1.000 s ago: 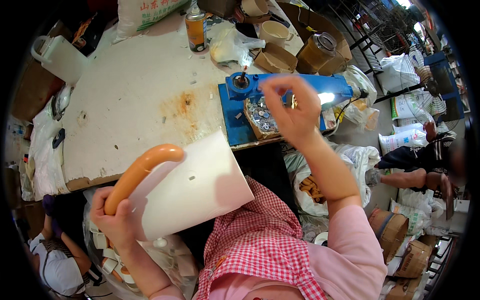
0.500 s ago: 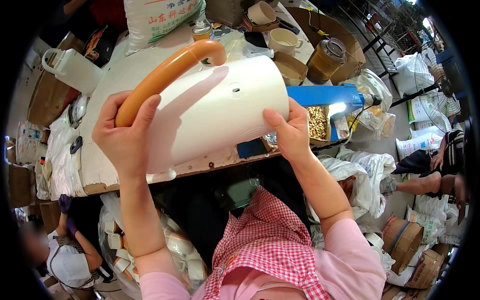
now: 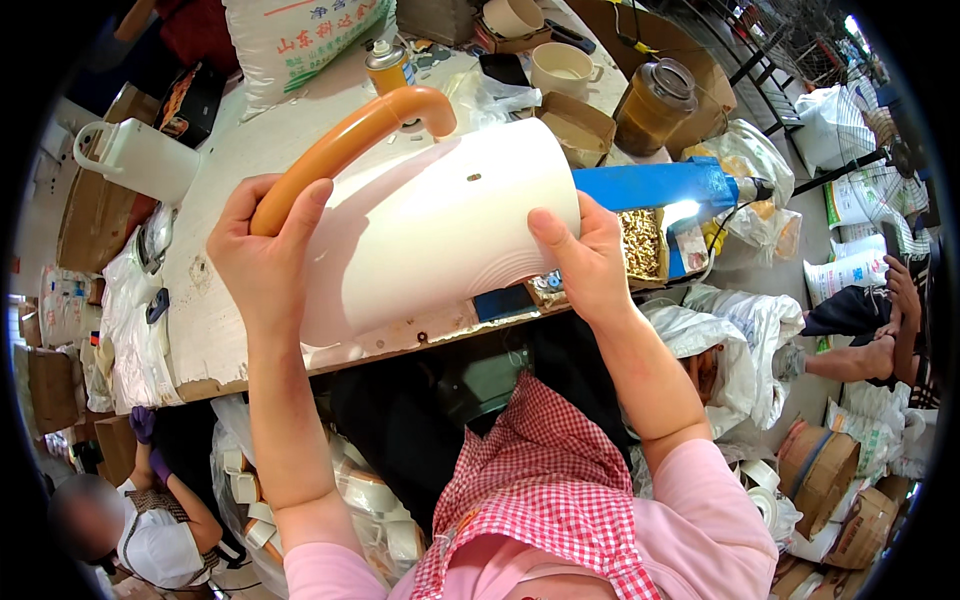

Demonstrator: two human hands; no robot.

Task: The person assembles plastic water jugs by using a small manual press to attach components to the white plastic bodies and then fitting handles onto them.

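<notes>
I hold a white plastic jug body (image 3: 415, 235) sideways above the table's front edge. A curved orange-brown handle (image 3: 350, 140) runs along its upper side, its bent end resting against the wall. My left hand (image 3: 268, 235) is closed around the handle's left end, thumb on top. My right hand (image 3: 585, 250) grips the jug's right end, with the thumb on the outer wall and the fingers mostly hidden behind. One small hole (image 3: 474, 178) shows in the white wall. Behind the right hand lies a blue machine arm (image 3: 655, 185) with a lit lamp.
A box of small brass-coloured parts (image 3: 641, 240) stands right of my right hand. Behind are a spray can (image 3: 388, 68), a beige cup (image 3: 562, 70), a brown lidded jar (image 3: 655, 105) and a white sack (image 3: 300, 45). A white jug (image 3: 145, 160) stands left. A person (image 3: 165, 530) works at lower left.
The jug has turned slightly in my hands, and a white knob at its lower left has gone out of sight. My left hand has shifted a little right; both grips stay.
</notes>
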